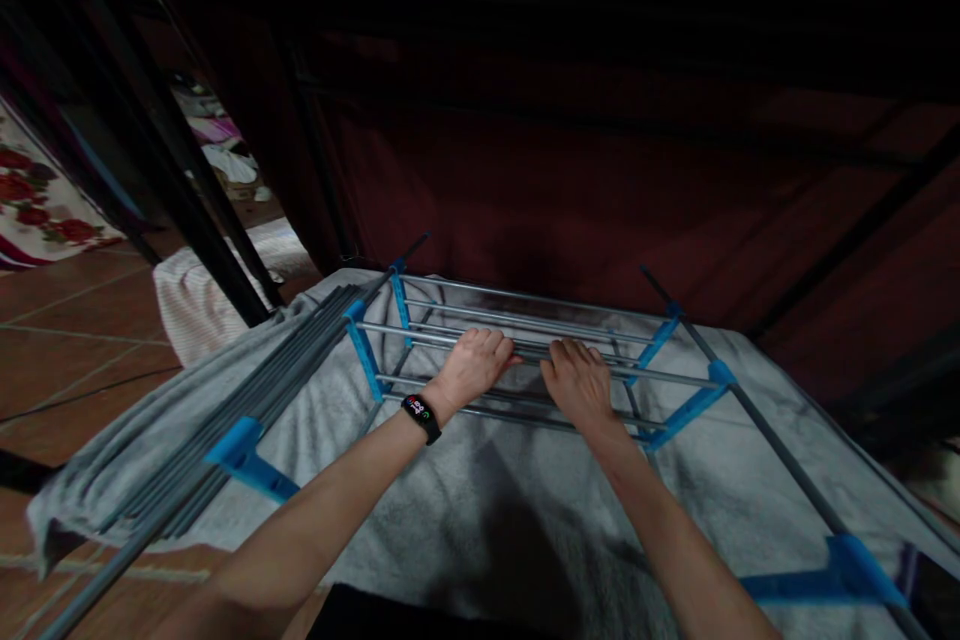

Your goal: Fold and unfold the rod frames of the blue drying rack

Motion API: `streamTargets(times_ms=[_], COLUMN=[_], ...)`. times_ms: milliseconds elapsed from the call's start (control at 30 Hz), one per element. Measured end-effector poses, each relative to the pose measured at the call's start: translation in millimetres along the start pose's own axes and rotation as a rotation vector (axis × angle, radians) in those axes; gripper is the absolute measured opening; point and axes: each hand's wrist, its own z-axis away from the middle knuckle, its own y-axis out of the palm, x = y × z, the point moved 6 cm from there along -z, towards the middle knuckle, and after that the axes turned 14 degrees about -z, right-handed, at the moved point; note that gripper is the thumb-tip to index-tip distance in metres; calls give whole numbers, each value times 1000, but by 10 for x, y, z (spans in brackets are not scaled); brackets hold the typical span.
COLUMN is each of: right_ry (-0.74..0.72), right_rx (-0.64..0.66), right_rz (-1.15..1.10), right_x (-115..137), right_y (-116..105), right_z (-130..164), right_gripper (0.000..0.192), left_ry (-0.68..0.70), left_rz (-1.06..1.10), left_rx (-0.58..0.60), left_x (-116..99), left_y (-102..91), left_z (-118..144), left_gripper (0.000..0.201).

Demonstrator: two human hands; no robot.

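A partly assembled rack of grey metal tubes and blue plastic brackets lies in front of me on a grey blanket [480,500]. My left hand [476,365], with a black smart band on the wrist, is closed over a metal rod [531,352] in the middle of the rack. Just to its right, my right hand [579,382] also curls its fingers over the rod; its fingertips are hidden. Crossbars run between the left bracket [365,352] and the right bracket [688,412]. Nearer to me, another blue bracket [251,460] juts inward from the left side tube.
A bundle of loose grey tubes [281,390] lies on the blanket at left. A blue bracket [847,570] sits on the right side tube [784,460]. Dark metal posts [187,190] and a dark red curtain [540,190] stand behind. Tiled floor [90,350] shows at left.
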Motion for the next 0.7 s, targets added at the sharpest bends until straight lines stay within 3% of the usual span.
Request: streamTargets(times_ms=[100,333,700], right_ry=[-30,82,58], right_rx=[-85,-200,-273], right_rz=[7,72,85], right_x=[-56,-496,-626], right_y=[-68,-162,-84], right_z=[118,365,241], right_gripper=[31,27,29], left_ry=[-9,-160,-156], left_rz=[-19,-75,-109], left_rx=[-14,-33,-119], left_x=[40,367,470], left_y=[-55,-9,99], left_z=[62,296,297], left_gripper=[30,31,32])
